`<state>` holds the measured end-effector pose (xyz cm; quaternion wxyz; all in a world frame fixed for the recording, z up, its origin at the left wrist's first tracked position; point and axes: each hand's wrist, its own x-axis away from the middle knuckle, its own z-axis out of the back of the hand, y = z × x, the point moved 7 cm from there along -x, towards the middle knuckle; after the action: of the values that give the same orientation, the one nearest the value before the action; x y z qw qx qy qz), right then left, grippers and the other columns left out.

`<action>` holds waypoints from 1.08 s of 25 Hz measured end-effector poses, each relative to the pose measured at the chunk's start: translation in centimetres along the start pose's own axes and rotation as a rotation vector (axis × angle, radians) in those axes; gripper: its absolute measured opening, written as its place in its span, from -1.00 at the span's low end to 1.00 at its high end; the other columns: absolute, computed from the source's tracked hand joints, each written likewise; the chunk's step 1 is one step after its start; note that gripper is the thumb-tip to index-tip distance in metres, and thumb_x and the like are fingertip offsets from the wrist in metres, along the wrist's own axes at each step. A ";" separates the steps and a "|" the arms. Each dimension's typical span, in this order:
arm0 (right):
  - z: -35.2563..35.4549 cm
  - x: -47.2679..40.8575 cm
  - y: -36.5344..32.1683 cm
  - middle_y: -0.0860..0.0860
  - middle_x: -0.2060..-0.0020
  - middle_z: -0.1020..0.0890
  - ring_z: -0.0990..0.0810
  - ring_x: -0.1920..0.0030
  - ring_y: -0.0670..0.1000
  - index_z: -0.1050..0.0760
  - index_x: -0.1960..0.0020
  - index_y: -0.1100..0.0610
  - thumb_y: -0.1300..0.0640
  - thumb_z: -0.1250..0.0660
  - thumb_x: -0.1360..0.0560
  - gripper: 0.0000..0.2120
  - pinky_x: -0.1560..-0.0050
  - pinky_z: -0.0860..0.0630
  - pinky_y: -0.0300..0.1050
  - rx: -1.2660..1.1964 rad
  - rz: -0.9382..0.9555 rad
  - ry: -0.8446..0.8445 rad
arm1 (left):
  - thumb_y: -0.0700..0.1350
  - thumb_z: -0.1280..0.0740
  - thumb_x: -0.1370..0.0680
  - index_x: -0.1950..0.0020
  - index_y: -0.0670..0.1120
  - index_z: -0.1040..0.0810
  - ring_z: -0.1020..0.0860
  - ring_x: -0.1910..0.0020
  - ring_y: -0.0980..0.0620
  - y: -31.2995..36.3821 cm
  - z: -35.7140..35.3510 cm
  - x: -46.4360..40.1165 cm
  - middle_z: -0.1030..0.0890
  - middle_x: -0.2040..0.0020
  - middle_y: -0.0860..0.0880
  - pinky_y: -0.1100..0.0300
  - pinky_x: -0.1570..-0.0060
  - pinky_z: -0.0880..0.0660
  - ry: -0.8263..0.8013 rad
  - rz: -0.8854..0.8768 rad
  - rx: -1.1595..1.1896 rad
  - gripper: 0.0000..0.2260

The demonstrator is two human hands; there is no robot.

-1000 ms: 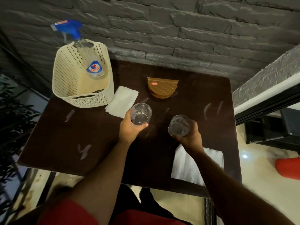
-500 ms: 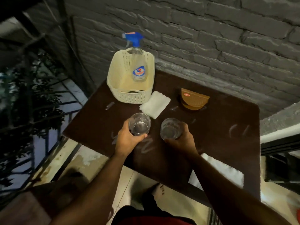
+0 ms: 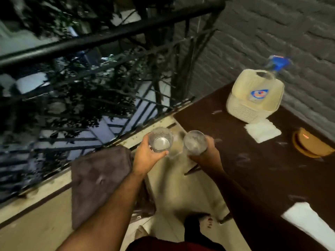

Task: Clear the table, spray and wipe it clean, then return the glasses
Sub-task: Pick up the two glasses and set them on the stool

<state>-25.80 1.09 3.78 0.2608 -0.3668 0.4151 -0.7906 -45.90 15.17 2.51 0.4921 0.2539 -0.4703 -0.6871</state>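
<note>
Left hand (image 3: 145, 156) grasping one clear patterned drinking glass (image 3: 160, 142), right hand (image 3: 206, 154) grasping another clear glass (image 3: 194, 142), both beside the dark brown table (image 3: 253, 160) edge.

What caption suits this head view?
Left hand and right hand each carry a glass off the brown table, toward the balcony railing.

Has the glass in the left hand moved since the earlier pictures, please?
Yes: the glass in the left hand has left the table, now beyond its left edge.
</note>
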 end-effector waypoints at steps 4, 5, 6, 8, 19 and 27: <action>-10.3 2.7 -3.6 -0.10 -0.10 -0.57 -0.59 -0.15 0.00 -0.31 -0.21 -0.24 0.07 -0.60 -0.23 -0.31 -0.12 -0.58 0.05 0.086 0.128 -0.103 | -0.04 -0.64 -0.21 -0.34 0.02 -0.42 -0.50 -0.09 0.21 -4.4 11.1 3.4 -0.54 -0.07 0.17 0.34 -0.07 -0.40 0.143 0.057 -0.011 -0.25; -12.7 3.5 -4.6 -0.09 -0.11 -0.57 -0.57 -0.16 -0.02 -0.32 -0.26 -0.15 0.10 -0.60 -0.25 -0.30 -0.15 -0.55 -0.03 0.098 0.158 -0.126 | -0.03 -0.65 -0.21 -0.35 0.02 -0.42 -0.50 -0.10 0.21 -5.4 13.5 4.3 -0.54 -0.08 0.17 0.34 -0.09 -0.40 0.178 0.071 -0.009 -0.24; -15.0 3.8 -5.2 -0.08 -0.13 -0.57 -0.57 -0.16 -0.03 -0.34 -0.30 -0.08 0.10 -0.60 -0.24 -0.27 -0.17 -0.54 -0.05 0.121 0.180 -0.137 | -0.02 -0.65 -0.21 -0.35 0.02 -0.41 -0.49 -0.11 0.20 -6.5 15.5 5.0 -0.54 -0.10 0.16 0.33 -0.10 -0.39 0.208 0.092 -0.011 -0.23; -19.4 4.2 -6.3 -0.07 -0.13 -0.59 -0.59 -0.14 -0.02 -0.36 -0.33 -0.04 0.07 -0.62 -0.19 -0.22 -0.15 -0.56 -0.06 0.163 0.227 -0.172 | -0.01 -0.65 -0.20 -0.37 0.01 -0.40 -0.50 -0.12 0.17 -9.0 19.2 6.4 -0.55 -0.14 0.11 0.29 -0.11 -0.41 0.278 0.149 -0.004 -0.21; -34.6 -0.9 -5.9 -0.16 -0.02 -0.64 -0.64 -0.02 -0.13 -0.45 -0.22 -0.09 -0.08 -0.57 -0.23 -0.39 0.00 -0.63 -0.08 0.324 0.317 -0.379 | -0.04 -0.67 -0.17 -0.33 0.08 -0.38 -0.57 -0.10 0.10 -19.4 26.3 7.5 -0.59 -0.12 0.10 0.27 -0.08 -0.45 0.502 0.350 0.080 -0.20; -42.9 -7.9 1.9 -0.03 -0.19 -0.50 -0.52 -0.19 -0.03 -0.39 -0.29 0.00 -0.03 -0.56 -0.21 -0.30 -0.20 -0.51 -0.08 0.380 0.475 -0.309 | -0.02 -0.66 -0.17 -0.25 0.21 -0.36 -0.58 0.00 0.22 -32.7 22.2 1.7 -0.59 0.00 0.21 0.37 0.00 -0.45 0.528 0.435 0.107 -0.24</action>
<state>-55.05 25.69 -17.25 0.5613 -0.3202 0.2899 -0.7059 -78.87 24.85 -17.13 0.7178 0.3423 -0.4052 -0.4509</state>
